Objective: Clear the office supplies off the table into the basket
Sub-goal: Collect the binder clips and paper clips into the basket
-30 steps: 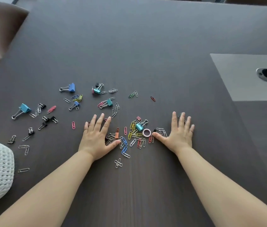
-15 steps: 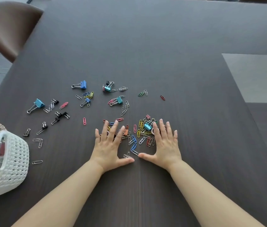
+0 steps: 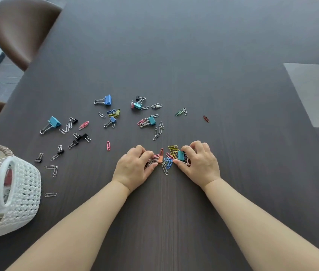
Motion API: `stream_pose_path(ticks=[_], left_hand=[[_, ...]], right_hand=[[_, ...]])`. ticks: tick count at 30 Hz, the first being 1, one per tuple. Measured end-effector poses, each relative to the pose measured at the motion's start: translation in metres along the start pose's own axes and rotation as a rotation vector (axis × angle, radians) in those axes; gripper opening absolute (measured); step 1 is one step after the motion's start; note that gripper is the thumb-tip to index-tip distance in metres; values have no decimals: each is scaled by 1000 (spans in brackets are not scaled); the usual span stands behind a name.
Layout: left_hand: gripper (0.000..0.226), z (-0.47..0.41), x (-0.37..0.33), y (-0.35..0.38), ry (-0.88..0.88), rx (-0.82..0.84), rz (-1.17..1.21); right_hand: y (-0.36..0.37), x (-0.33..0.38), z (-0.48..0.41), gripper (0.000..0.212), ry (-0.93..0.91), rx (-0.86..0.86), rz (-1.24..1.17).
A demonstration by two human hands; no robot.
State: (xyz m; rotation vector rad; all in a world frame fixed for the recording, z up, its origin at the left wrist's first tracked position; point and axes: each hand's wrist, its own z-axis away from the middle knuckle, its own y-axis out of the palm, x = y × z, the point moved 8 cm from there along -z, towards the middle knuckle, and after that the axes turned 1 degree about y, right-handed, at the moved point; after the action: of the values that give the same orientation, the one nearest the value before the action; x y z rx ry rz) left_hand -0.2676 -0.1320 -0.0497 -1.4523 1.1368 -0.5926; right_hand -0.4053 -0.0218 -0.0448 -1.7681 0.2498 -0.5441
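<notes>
Dark wood-grain tabletop (image 3: 194, 55) is carrying a small heap of coloured wire paper clips (image 3: 167, 160), and you are cupping it from both sides. Your left hand (image 3: 133, 169) is curling its fingers around silver clips at the heap's left edge; your right hand (image 3: 198, 163) is closing loosely over a teal binder clip (image 3: 181, 155) on the right. More binder clips, such as a large blue binder clip (image 3: 106, 100), are lying scattered beyond. Your white woven plastic basket (image 3: 23, 192) is sitting well apart at the left, already holding some supplies.
</notes>
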Motion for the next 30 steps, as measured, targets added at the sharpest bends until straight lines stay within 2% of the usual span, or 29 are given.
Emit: stream_pose_path(ticks=[5,10,15,18,24,30], left_hand=[[35,1,0,-1,-6,-24,4],[33,2,-1,0,-34,-41,-46],[34,18,-10,-2,-46,-44,-97],[31,43,-8,-14,-60,-56,-142],[35,75,19,-96,-121,-183,-103],[35,112,78,-209,-102,-264,-111]], right_hand=[[-2,2,2,38,5,-43,32],[-2,8,8,39,75,9,46],[0,13,26,44,181,232,70],[-3,21,45,46,236,296,17],[-49,81,47,42,209,140,-171],[-94,190,21,41,100,47,-339]])
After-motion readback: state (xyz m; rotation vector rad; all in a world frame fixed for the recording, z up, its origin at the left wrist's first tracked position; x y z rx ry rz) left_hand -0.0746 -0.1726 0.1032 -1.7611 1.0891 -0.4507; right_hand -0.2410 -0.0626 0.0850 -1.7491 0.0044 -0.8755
